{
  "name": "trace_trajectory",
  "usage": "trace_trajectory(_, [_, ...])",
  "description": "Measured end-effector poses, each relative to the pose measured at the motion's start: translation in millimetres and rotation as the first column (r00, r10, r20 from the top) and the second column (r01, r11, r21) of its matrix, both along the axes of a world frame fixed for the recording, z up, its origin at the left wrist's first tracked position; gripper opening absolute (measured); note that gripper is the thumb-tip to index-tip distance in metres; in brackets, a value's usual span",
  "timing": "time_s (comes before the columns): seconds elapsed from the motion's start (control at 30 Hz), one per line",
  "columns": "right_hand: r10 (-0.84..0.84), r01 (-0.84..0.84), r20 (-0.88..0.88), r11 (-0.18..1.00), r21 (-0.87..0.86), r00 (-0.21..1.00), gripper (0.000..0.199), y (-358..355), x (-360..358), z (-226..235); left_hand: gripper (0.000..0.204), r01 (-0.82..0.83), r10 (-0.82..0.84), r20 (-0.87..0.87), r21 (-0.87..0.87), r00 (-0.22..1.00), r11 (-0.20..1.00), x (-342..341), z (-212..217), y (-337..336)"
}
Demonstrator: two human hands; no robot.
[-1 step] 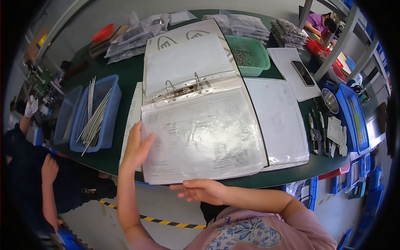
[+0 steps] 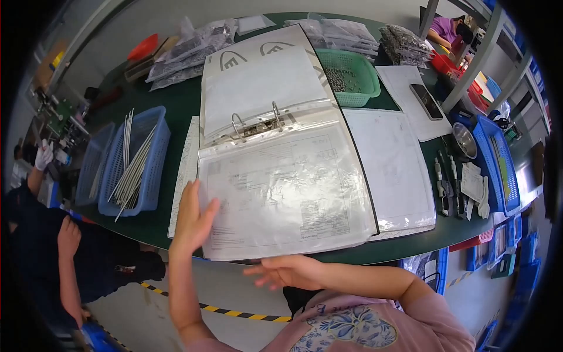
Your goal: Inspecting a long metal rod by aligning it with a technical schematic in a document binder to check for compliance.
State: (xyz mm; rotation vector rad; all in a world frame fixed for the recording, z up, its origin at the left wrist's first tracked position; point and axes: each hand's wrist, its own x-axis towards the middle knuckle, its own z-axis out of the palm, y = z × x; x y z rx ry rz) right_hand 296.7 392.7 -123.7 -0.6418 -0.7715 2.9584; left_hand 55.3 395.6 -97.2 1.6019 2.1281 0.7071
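Note:
A lever-arch ring binder [image 2: 319, 76] lies open on the green table, its two metal rings [image 2: 258, 123] upright across the middle. On its near half is a clear plastic sleeve [image 2: 275, 182] holding a printed drawing, with glare on the plastic. My left hand [image 2: 192, 220] is at the sleeve's left edge, fingers stretched out and thumb apart over the plastic. Just below the binder's front edge, my right hand [image 2: 287, 271] has its fingers spread and slightly blurred, with nothing visible in it. Beneath the binder's right side lies another sleeved sheet [image 2: 393, 170].
At left, a blue basket [image 2: 162, 141] holds thin white rods. A green basket [image 2: 369, 82] of small metal parts stands behind the binder, near bagged parts [image 2: 190, 50]. A phone [image 2: 426, 101], metal bowl [image 2: 464, 141] and hand tools [image 2: 444, 182] lie at right. A co-worker's hand [image 2: 70, 237] shows left.
My left hand has slid slightly down along the sleeve's edge. My right hand has shifted a little and its fingers have spread more. The binder has barely moved.

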Motion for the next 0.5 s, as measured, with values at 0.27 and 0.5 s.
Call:
trace_trajectory(0.27, [0.09, 0.188, -0.253, 0.448, 0.874, 0.963, 0.03, 12.9, 94.2, 85.1, 0.054, 0.04, 0.046, -0.346, 0.235, 0.937, 0.971, 55.4, -9.7, -77.3])
trace_trajectory(0.5, [-0.624, -0.094, -0.136, -0.321, 0.942, 0.769, 0.024, 48.7, 160.0, 62.3, 0.049, -0.036, 0.135, -0.199, 0.434, 0.971, 0.9, 44.1, -33.9, -55.7])
